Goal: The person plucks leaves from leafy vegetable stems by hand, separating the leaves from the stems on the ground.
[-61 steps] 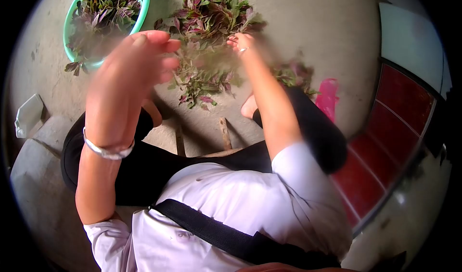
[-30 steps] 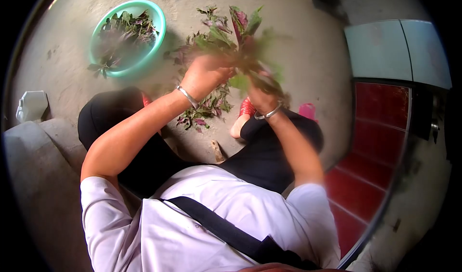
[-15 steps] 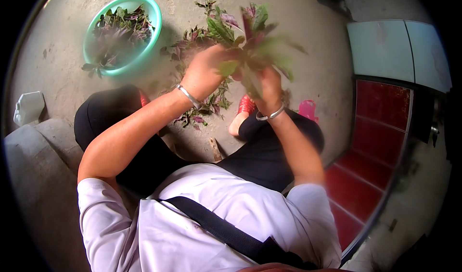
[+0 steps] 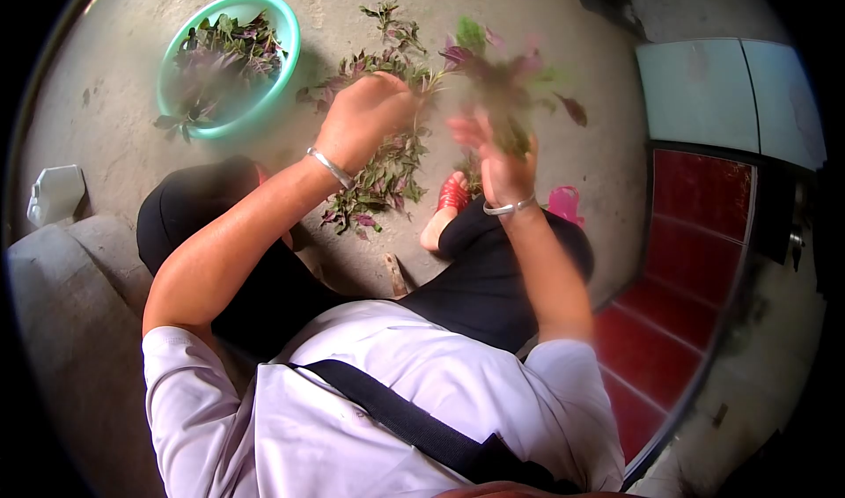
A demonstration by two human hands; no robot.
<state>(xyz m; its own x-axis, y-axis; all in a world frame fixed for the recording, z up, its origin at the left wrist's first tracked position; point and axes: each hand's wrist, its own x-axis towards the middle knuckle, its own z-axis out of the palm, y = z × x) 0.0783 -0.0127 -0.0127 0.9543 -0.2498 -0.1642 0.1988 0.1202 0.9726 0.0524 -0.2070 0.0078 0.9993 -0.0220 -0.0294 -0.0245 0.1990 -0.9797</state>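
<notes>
A bunch of green and purple leafy greens (image 4: 506, 84), smeared by motion, rises from my right hand (image 4: 506, 168). This hand holds the bunch low down, its palm turned partly up and some fingers stretched to the left. To its left, my left hand (image 4: 370, 119) is closed, its fingertips by a pale stem at the bunch's left side; the exact grip is blurred. Beneath and behind my left hand, a loose heap of leafy sprigs (image 4: 378, 185) lies on the floor. A silver bracelet circles each wrist.
A mint-green basin (image 4: 291, 58) with leafy sprigs in it stands at the upper left on the concrete floor (image 4: 563, 58). A pink object (image 4: 565, 204) lies right of my red sandal (image 4: 453, 194). Red tiles (image 4: 695, 251) line the right side. A whitish container (image 4: 55, 196) sits far left.
My hands have moved apart: the right shifted right and slightly down with the bunch, the left slightly left. The bunch now sits farther right, and more of the floor heap shows between my hands.
</notes>
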